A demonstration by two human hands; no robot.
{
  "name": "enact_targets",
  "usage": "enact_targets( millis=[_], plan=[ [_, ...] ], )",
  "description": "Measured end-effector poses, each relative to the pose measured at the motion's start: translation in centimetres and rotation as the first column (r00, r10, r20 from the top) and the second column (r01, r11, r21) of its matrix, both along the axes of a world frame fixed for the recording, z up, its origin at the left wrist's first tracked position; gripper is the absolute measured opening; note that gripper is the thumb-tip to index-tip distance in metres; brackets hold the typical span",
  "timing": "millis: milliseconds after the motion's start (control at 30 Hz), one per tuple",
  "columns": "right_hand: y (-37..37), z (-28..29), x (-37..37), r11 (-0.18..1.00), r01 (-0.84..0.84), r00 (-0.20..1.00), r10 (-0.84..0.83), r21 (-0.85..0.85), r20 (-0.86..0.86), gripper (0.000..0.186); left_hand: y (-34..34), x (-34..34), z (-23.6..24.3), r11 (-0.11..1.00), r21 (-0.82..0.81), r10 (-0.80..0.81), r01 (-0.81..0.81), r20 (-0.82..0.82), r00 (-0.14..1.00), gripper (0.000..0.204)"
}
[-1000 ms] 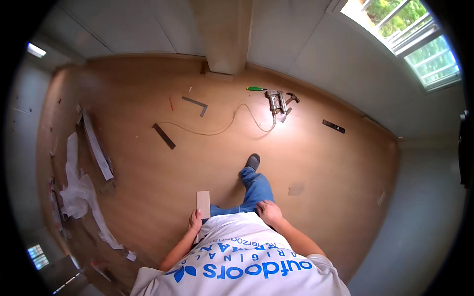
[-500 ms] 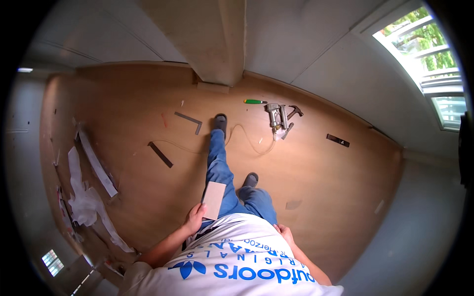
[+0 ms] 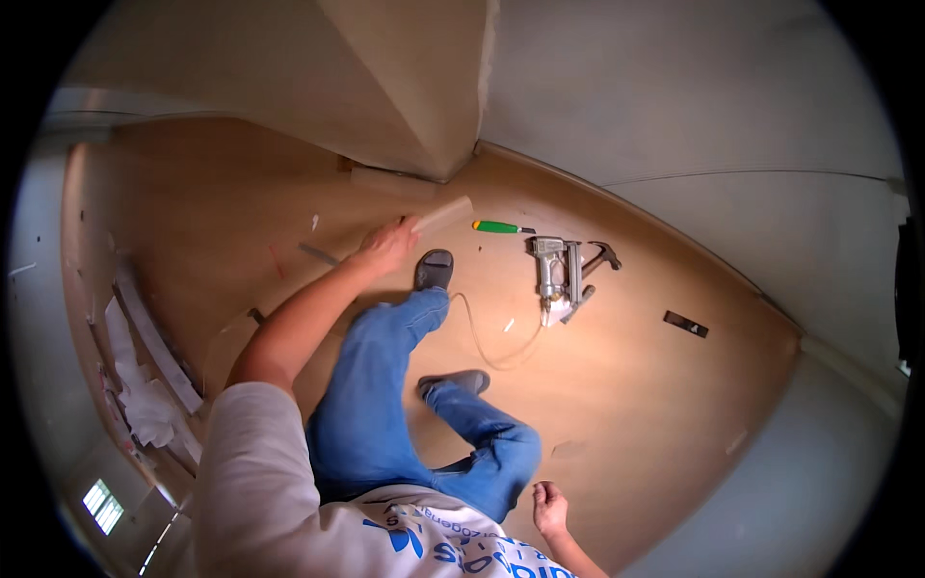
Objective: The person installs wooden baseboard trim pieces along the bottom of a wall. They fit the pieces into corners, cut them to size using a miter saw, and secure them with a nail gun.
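Note:
My left hand [image 3: 389,247] reaches out to the foot of the pillar, its fingers closed on a small flat rectangular board [image 3: 447,214], pale beige. The board is tilted just above the floor, close to the pillar's base; whether it touches cannot be told. Near my bent right knee, my right hand [image 3: 549,509] has its fingers curled together; what they hold, if anything, is too small to name. Right of the board lie a green-handled tool [image 3: 496,227], a silver nail gun [image 3: 551,270] and a claw hammer [image 3: 605,256].
A thin air hose [image 3: 472,332] loops from the nail gun past my shoe. A dark flat bar [image 3: 685,324] lies to the right. Part of a metal square [image 3: 318,254] shows beyond my left forearm. White scraps [image 3: 145,395] lie at left. The pillar [image 3: 414,87] rises ahead.
I have bent down with my knees folded. My left hand has carried the board from my thigh forward to the pillar's base. My right hand has come away from my hip.

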State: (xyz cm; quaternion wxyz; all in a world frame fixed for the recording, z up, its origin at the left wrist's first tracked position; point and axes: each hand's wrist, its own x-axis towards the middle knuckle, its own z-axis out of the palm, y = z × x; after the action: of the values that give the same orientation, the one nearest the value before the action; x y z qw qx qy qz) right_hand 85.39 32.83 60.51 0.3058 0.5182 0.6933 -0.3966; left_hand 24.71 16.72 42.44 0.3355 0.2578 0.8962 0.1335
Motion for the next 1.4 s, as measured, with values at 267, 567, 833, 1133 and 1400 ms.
enact_targets(
  millis=[267, 567, 833, 1133, 1400],
  plan=[
    [3.4, -30.5, -0.6, 0.793, 0.129, 0.99, -0.068, 0.595, -0.124, 0.027, 4.0, -8.2, -29.1, 0.979, 0.162, 0.159, -0.12, -0.257, 0.953, 0.034],
    [10.7, -41.7, -9.7, 0.763, 0.618, 0.705, -0.433, 0.187, -0.562, 0.02, 5.7, -7.0, -39.2, 0.884, 0.296, 0.429, -0.361, -0.213, 0.878, 0.035],
    [10.3, -42.6, -39.3, 0.878, -0.323, 0.693, 0.473, 0.353, -0.543, 0.021, 6.1, -7.4, -42.5, 0.949, 0.204, 0.294, -0.24, -0.303, 0.906, 0.035],
    [6.6, -54.0, -60.3, 0.977, -0.015, 0.823, -0.11, -0.215, -0.558, 0.045, 6.1, -7.0, -45.9, 0.896, 0.366, 0.385, -0.252, -0.355, 0.852, 0.036],
    [6.2, -59.7, -66.7, 0.826, 0.336, 0.72, -0.535, -0.452, -0.443, 0.034, 5.3, -8.3, -42.2, 0.952, 0.25, 0.253, -0.175, -0.325, 0.911, 0.042]
  ],
)
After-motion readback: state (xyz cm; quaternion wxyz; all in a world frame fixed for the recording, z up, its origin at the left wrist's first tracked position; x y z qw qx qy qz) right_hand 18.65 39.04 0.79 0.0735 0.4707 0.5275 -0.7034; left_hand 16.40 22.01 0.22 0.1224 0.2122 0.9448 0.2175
